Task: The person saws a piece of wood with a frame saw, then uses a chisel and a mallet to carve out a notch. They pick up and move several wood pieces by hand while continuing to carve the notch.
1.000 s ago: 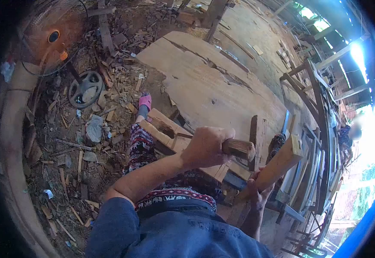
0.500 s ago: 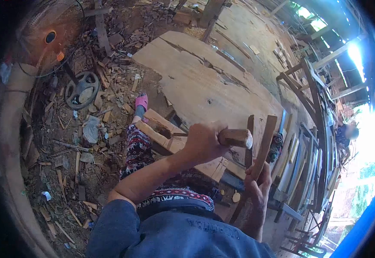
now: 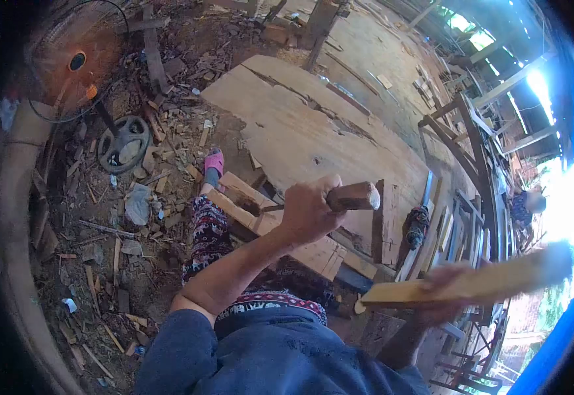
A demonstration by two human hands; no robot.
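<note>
My left hand (image 3: 310,212) is closed round a short, thick wooden piece (image 3: 355,196), whose pale rough end points right, above the workbench. Lower right, my right hand (image 3: 446,286) is wrapped round a long wooden board (image 3: 491,278). The board lies nearly level in view, with its broad yellowish face showing, and its far end is blurred by motion. Below my left hand is a wooden block (image 3: 310,253) with dark slots. An upright dark-edged wooden piece (image 3: 384,220) stands between the two hands.
A large cracked wooden slab (image 3: 313,125) lies ahead. A fan (image 3: 77,61) with a round metal base (image 3: 124,145) stands at the left among wood scraps. Planks and a wooden frame (image 3: 455,141) are at the right. A person (image 3: 522,207) is in the right background.
My right hand has moved right and turned the board from steeply upright to nearly level, showing its broad face. My left hand has shifted slightly left, still holding the short piece.
</note>
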